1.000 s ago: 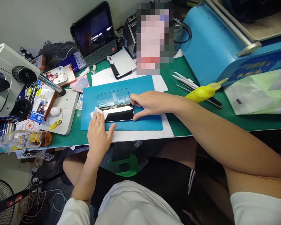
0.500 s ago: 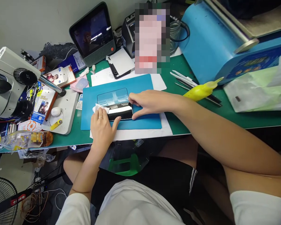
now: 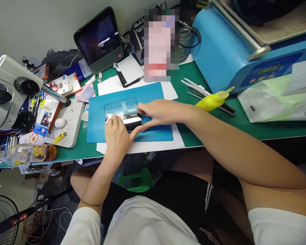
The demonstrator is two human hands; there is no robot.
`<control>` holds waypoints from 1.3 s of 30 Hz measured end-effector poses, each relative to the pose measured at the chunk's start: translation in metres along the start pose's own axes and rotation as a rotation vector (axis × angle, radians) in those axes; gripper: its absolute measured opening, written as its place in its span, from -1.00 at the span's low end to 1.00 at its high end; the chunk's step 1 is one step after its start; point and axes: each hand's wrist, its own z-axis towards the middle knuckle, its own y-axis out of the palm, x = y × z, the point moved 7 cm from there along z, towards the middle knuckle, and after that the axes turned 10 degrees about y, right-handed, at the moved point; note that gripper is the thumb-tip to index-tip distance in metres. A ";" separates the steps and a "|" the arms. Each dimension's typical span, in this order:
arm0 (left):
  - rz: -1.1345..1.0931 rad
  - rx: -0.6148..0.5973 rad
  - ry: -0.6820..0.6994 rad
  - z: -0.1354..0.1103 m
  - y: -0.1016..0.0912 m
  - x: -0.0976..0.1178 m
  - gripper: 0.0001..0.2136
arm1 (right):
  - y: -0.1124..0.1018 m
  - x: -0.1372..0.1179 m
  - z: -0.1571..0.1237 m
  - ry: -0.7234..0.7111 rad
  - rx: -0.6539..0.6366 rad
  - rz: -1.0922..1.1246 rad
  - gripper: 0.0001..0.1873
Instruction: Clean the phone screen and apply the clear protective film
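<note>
Left hand: nearly flat, pressing tissue; shifted rightward, apparently wiping mid-screen.
Right hand: thumb and finger bracing phone's end.
Phone: flat on blue mat.

One head-worn view looks forward and down from the near side of the mat, far enough back to include the surface around it.

black shiny phone flat on a blue mat on my feed, pale glare streak along it, left part hidden from me, crumpled white tissue down on that end, clear dark-edged panel right behind it
</note>
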 end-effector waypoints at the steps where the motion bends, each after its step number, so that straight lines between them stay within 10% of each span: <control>1: 0.008 -0.005 0.011 0.002 0.000 0.004 0.01 | 0.001 0.000 0.000 0.003 -0.002 -0.012 -0.43; 24: 0.031 -0.108 0.250 0.001 0.000 0.079 0.25 | 0.000 -0.004 -0.002 0.028 -0.010 -0.058 -0.59; 39: -0.062 -0.102 0.308 -0.069 0.006 0.021 0.00 | -0.001 -0.001 -0.001 0.041 0.004 -0.017 -0.42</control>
